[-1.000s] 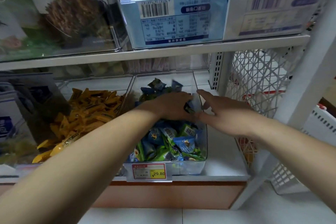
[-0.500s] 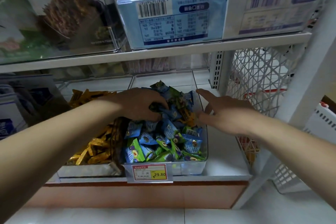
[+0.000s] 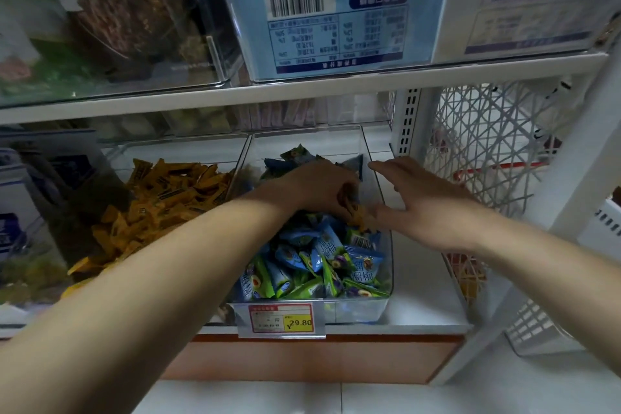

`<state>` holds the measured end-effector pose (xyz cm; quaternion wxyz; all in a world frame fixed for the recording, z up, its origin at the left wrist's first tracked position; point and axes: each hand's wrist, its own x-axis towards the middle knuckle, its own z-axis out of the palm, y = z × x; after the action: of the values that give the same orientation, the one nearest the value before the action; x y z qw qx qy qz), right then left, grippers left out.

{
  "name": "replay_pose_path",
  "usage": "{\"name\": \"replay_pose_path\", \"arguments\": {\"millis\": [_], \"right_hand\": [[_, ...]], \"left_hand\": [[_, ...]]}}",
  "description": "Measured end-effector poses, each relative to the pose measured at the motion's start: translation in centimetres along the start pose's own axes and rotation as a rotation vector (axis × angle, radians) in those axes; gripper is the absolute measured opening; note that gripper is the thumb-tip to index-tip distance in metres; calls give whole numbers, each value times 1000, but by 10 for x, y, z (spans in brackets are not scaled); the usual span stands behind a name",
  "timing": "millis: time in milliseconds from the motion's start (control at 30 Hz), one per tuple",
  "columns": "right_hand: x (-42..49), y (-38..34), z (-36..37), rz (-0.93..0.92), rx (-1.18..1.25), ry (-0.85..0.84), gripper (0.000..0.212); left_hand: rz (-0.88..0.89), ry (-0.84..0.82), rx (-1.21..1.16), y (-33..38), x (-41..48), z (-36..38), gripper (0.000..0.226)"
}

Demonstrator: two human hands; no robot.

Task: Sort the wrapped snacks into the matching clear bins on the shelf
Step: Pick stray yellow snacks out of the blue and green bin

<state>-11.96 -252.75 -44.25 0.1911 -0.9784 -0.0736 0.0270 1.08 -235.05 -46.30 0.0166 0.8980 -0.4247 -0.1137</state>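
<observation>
A clear bin [image 3: 384, 282] on the lower shelf is heaped with blue and green wrapped snacks [image 3: 322, 259]. My left hand [image 3: 316, 188] lies palm down on top of the heap near the bin's right wall, its fingers curled round an orange-wrapped snack [image 3: 358, 213] among the blue ones. My right hand [image 3: 423, 202] hovers just right of the bin with fingers spread and straight, thumb at the bin's right rim. To the left stands a second clear bin [image 3: 174, 148] of orange-yellow wrapped snacks [image 3: 161, 202].
A white shelf board [image 3: 336, 91] hangs close above the bins, carrying boxes and a price tag. A price label [image 3: 282, 319] hangs on the front of the blue snacks' bin. A white lattice side panel [image 3: 484, 144] and shelf post [image 3: 578, 191] close the right side. A white basket [image 3: 551, 323] sits low right.
My left hand has moved right across the blue snack heap, from the bin's left part to its right wall. My right hand stays beside the bin. The camera has moved closer.
</observation>
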Motion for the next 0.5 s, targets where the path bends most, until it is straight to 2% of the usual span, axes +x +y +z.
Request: {"name": "replay_pose_path", "arguments": {"millis": [100, 200, 300, 500], "right_hand": [[0, -1, 2, -3, 61, -17, 79], [1, -1, 3, -2, 98, -31, 81], [0, 0, 3, 5, 144, -39, 88], [-2, -1, 5, 4, 243, -51, 76]], "left_hand": [[31, -33, -126, -3, 0, 6, 50], [-18, -112, -95, -3, 9, 9, 67], [-41, -150, -107, -4, 15, 9, 65], [-38, -137, -64, -4, 16, 17, 51]]}}
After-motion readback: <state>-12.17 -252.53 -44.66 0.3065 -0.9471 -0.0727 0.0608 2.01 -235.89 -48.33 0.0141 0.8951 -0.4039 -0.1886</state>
